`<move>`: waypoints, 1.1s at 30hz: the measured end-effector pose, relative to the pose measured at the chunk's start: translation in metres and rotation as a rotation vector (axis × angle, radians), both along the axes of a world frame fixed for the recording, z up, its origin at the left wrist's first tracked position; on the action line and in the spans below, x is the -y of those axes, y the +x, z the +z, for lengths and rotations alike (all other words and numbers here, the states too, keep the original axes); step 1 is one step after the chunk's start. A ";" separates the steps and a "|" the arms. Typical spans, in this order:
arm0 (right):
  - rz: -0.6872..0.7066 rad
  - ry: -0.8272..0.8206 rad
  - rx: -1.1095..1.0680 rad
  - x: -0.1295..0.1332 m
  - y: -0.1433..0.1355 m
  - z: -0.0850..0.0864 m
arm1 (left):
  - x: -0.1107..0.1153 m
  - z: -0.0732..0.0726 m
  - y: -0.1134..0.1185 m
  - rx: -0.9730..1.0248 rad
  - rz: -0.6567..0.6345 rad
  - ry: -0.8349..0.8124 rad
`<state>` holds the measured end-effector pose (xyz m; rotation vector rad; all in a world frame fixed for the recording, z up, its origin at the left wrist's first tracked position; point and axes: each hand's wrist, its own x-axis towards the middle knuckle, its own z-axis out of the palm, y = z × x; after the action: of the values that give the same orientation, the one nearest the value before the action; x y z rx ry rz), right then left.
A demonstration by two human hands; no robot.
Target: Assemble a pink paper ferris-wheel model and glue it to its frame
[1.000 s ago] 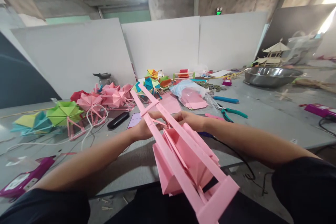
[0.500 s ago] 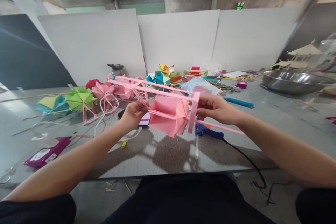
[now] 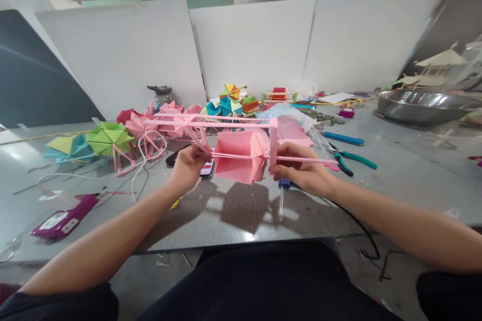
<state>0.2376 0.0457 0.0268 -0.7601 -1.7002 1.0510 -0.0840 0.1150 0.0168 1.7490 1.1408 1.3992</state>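
A pink frame of sticks with a folded pink paper wheel (image 3: 239, 156) hangs level above the table, held between both hands. My left hand (image 3: 193, 163) pinches the frame at the wheel's left end. At the other end, my right hand (image 3: 301, 168) grips the upright pink bar, and a long pink rod sticks out rightward over that hand. Partly hidden under the right hand is a blue glue gun (image 3: 285, 183) with its clear stick. A phone (image 3: 207, 168) lies behind the left hand.
Paper wheels, among them a green one (image 3: 110, 139), stand at the left. A purple power strip (image 3: 65, 218) lies front left. Green-handled pliers (image 3: 350, 159), a blue stick (image 3: 344, 138) and a steel basin (image 3: 425, 108) are at the right. White panels (image 3: 252, 50) close off the back.
The pink frame has turned to lie more level, its right end shifting slightly left. My right hand has moved lower on the upright bar. The pliers have come into sight.
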 end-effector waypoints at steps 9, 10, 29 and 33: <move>-0.096 0.052 -0.049 -0.003 0.006 0.001 | 0.008 -0.001 0.005 -0.009 -0.103 -0.042; -0.102 0.060 -0.054 -0.004 0.006 0.001 | 0.008 -0.001 0.005 -0.015 -0.116 -0.044; -0.062 0.059 -0.051 -0.006 0.009 0.003 | 0.018 0.000 0.001 -0.130 -0.326 -0.156; -0.039 0.044 -0.042 -0.005 0.010 0.002 | 0.023 0.003 0.001 -0.135 -0.358 -0.154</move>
<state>0.2481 0.0508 0.0285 -0.7354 -1.6613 0.9927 -0.0831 0.0922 0.0197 1.8474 0.9186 0.9688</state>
